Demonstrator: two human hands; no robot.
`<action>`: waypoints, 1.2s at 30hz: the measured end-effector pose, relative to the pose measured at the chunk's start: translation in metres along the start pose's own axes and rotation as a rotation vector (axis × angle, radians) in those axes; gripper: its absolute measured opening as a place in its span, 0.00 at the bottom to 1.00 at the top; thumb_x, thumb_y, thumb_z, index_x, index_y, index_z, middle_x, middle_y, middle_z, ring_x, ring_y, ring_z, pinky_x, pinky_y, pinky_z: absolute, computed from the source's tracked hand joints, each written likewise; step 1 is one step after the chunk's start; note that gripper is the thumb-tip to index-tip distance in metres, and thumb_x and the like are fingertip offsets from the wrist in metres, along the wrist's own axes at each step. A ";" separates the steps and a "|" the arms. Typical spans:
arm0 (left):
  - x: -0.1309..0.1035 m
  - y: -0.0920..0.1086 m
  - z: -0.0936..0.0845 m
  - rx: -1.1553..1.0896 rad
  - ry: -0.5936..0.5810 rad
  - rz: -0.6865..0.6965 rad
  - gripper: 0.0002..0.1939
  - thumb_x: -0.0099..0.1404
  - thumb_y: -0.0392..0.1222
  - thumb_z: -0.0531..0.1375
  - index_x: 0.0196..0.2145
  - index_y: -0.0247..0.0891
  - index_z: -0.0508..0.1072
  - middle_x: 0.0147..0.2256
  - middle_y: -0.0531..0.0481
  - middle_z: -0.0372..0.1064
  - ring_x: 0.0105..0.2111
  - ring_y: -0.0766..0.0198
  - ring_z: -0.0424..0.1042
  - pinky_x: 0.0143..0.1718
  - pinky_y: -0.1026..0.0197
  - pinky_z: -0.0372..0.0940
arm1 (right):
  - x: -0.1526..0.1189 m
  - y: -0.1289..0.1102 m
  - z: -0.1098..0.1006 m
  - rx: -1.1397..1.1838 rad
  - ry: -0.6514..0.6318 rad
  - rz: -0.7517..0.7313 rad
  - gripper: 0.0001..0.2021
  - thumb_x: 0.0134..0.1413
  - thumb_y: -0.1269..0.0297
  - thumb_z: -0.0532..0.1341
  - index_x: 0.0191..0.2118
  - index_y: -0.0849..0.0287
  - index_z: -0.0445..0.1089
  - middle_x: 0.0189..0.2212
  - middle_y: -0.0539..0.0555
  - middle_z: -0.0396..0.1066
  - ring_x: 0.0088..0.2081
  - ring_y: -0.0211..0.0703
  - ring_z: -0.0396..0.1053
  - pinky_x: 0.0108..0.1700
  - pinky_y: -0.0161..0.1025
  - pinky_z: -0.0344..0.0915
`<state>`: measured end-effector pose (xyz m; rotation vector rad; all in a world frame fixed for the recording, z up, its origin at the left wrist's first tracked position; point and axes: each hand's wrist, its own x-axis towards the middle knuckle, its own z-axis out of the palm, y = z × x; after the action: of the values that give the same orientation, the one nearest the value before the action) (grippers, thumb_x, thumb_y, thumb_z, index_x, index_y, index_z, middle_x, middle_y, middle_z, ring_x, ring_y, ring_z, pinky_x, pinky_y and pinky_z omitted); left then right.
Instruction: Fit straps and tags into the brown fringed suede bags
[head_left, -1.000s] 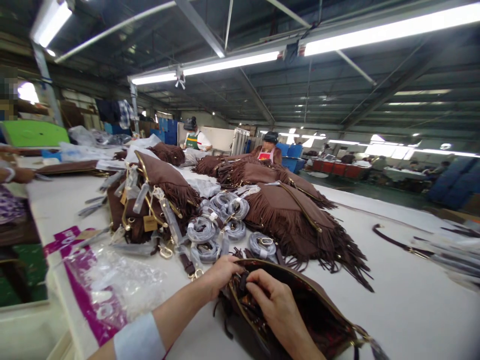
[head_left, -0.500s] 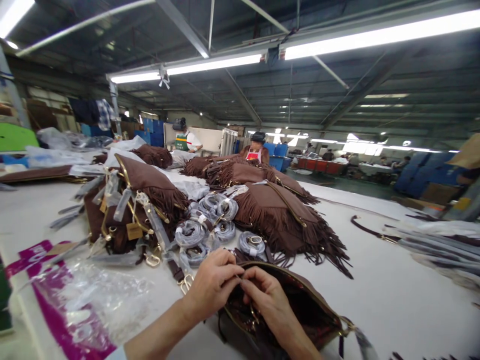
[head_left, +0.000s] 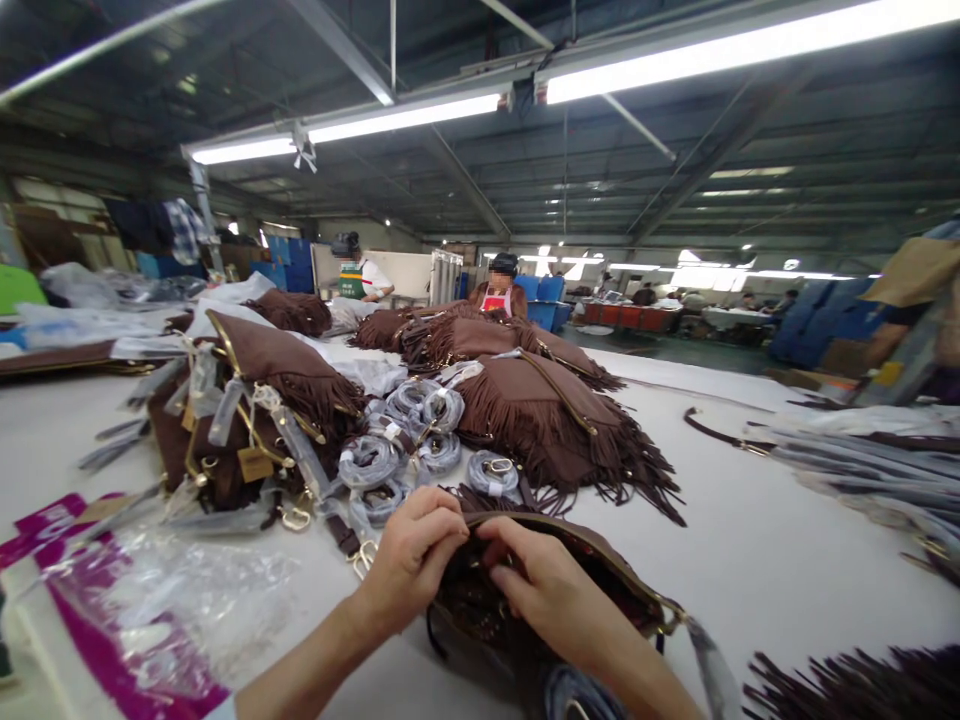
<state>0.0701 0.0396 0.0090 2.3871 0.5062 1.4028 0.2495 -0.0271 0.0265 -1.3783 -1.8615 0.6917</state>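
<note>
White desk [head_left: 727,560] all round my hands, and under them the brown bag [head_left: 581,535], its gold-trimmed mouth gaping! Overhead ran long light tubes [head_left: 409,120] beneath a dark roof; far ahead two co-workers, one in a green apron [head_left: 350,283], one in a red-fronted apron [head_left: 496,300], stood beyond the pile.

The left hand [head_left: 421,550] was at the bag's left corner, thumb and fingertips drawn together; the right hand [head_left: 536,578] curled over the opening, thumb and forefinger slightly apart. Whether either pinched anything I couldn't tell.

Now the edges! Left of the left hand, crumpled clear-and-purple plastic [head_left: 127,610] spread close to the desk's near left border. Ahead and left, a heap of fringed bags [head_left: 274,365]; straight ahead, wrapped strap coils [head_left: 367,462], crowding that side. Just beyond the right hand, another fringed bag [head_left: 517,400] trailed its tassels toward the bag below.

And the room to move? To the right! A broad stretch of white ran from the right hand out to the wrapped straps [head_left: 847,470], with dark fringe [head_left: 862,690] at the near right corner. Below the right wrist, a wrapped coil [head_left: 577,692] lay tight against the forearm's line.
</note>
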 end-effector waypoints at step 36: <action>-0.012 0.025 0.024 -0.747 -0.218 -0.720 0.16 0.57 0.51 0.61 0.25 0.34 0.66 0.21 0.53 0.63 0.20 0.70 0.61 0.23 0.68 0.57 | 0.006 -0.006 -0.010 0.766 0.189 0.421 0.25 0.37 0.48 0.73 0.38 0.63 0.75 0.33 0.57 0.78 0.24 0.35 0.73 0.22 0.26 0.69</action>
<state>0.0894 0.0095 -0.0005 1.5002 0.5701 0.7907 0.2528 -0.0226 0.0379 -1.2435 -0.9781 1.2695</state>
